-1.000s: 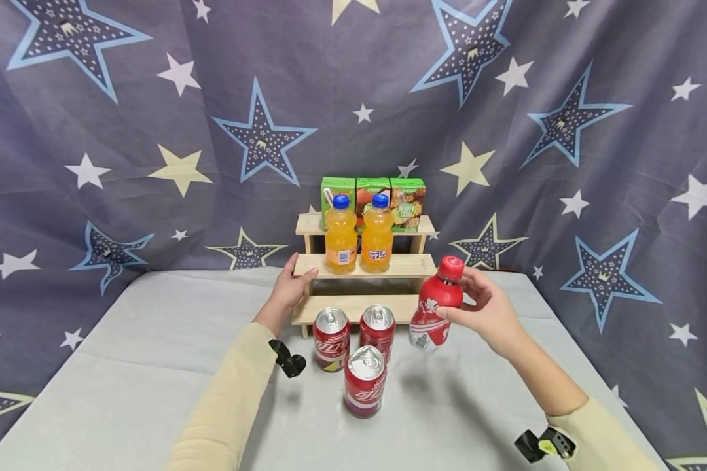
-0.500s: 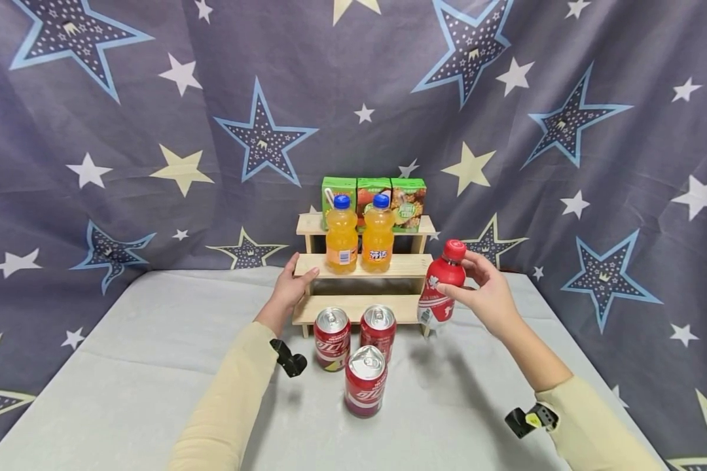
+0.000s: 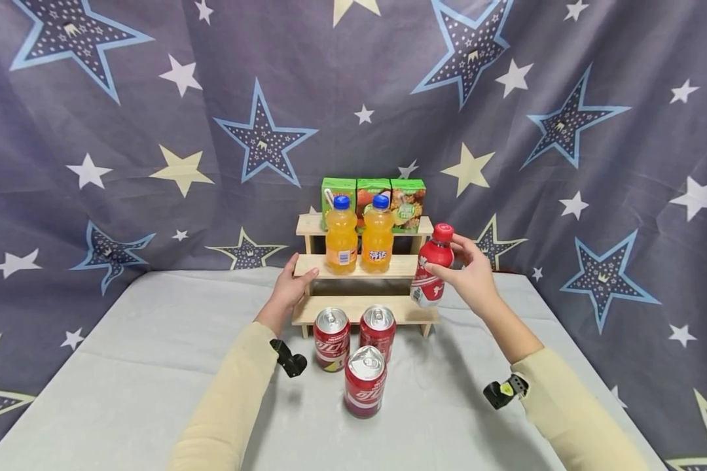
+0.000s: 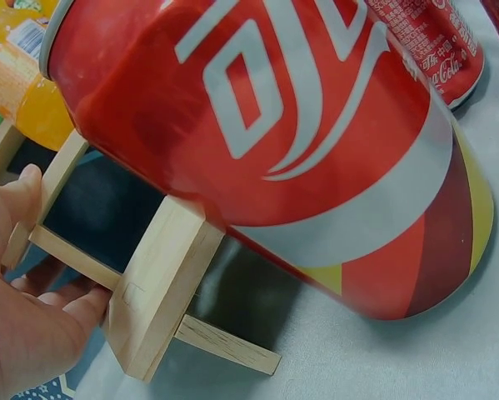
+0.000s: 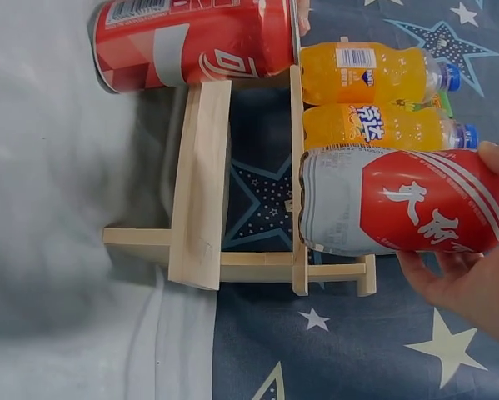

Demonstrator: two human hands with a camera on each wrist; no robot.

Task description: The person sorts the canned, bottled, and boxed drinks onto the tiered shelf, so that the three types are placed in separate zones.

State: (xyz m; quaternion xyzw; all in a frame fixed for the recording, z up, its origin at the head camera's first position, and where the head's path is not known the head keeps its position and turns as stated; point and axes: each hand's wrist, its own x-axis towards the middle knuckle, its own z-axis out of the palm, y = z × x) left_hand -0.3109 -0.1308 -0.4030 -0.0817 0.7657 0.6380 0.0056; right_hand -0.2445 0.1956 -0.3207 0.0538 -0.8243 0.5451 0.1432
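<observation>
My right hand [image 3: 472, 278] holds a red bottle [image 3: 431, 269] with a red cap, thumb on one side and fingers on the other. The bottle tilts slightly at the right end of the middle step of a three-step wooden shelf [image 3: 362, 309]; in the right wrist view its pale base [image 5: 332, 200] is right at that step's edge. My left hand [image 3: 287, 289] grips the left end of the middle step, thumb on top and fingers below in the left wrist view. Two orange soda bottles [image 3: 341, 235] with blue caps stand on this step, left of the red bottle.
Three green juice boxes [image 3: 408, 204] line the top step. In front of the shelf, three red soda cans [image 3: 365, 383] stand on the pale tablecloth [image 3: 124, 392]. A dark star-patterned curtain [image 3: 353, 78] hangs behind.
My right hand has carried the red bottle up and back from in front of the shelf's right side to the middle step's right end. The left hand has stayed on the shelf.
</observation>
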